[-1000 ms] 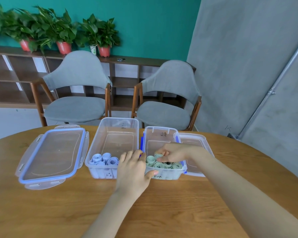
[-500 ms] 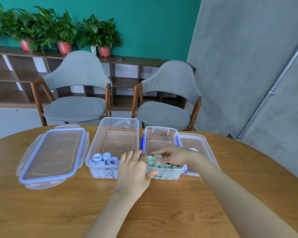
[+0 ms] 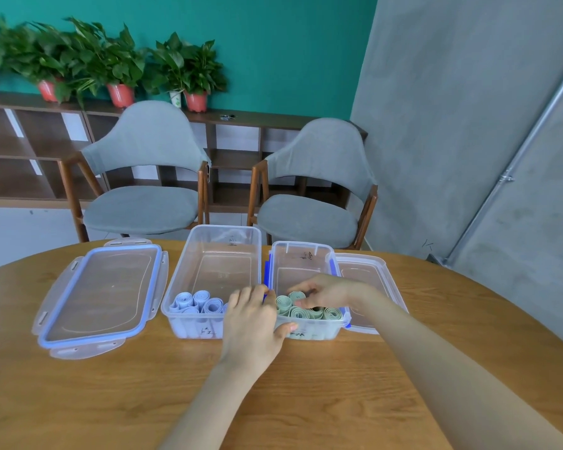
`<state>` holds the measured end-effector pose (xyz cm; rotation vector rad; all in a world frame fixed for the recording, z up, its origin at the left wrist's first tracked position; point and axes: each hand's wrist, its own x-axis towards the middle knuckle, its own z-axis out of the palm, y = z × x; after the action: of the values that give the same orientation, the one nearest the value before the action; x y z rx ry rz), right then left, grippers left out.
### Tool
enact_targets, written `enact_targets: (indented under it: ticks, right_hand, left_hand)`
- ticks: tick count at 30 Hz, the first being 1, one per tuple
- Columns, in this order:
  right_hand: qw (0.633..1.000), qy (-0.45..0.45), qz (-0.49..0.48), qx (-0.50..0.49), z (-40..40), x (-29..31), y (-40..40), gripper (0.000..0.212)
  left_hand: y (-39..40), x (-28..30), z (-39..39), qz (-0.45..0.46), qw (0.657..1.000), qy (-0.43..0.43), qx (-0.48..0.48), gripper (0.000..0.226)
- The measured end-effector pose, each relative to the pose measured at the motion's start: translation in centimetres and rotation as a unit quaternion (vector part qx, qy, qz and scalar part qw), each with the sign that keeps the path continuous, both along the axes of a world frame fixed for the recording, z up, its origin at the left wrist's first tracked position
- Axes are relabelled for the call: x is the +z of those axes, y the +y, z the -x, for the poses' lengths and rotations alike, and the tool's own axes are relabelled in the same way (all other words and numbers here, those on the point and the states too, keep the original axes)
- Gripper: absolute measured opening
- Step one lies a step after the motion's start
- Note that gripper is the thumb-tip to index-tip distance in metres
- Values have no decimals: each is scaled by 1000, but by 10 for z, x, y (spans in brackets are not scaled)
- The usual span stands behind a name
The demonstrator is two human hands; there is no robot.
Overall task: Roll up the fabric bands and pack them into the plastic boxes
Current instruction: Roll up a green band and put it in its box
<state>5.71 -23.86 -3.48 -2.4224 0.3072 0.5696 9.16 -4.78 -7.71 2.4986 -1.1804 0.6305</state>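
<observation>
Bands: rolled green fabric bands (image 3: 309,309), coiled tight, on end.
Right box: clear plastic box with blue clips (image 3: 301,256) holds them.
Left box: larger clear plastic box (image 3: 223,241) holds rolled pale-blue fabric bands (image 3: 199,302).
Right hand (image 3: 325,289): fingers curled onto a green roll.
Left hand (image 3: 252,323): clasps right box's near corner.

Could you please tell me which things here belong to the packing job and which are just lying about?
Job: left box, right box, blue rolls, green rolls, left hand, right hand.
Lying about: large lid, small lid, chairs, plants.
</observation>
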Motion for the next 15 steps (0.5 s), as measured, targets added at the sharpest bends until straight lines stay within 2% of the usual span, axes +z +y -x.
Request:
enact_targets:
  ticks: [5,15]
  right_hand:
    - [998,20,-8,-53,-8,-6,-4,40]
    - [999,3,-9,-43,-2,-6,-2,45]
  left_hand:
    - [0,-2,-1,2,1000,3,-1,57]
    - [0,-1,0,1,1000,7,6,57]
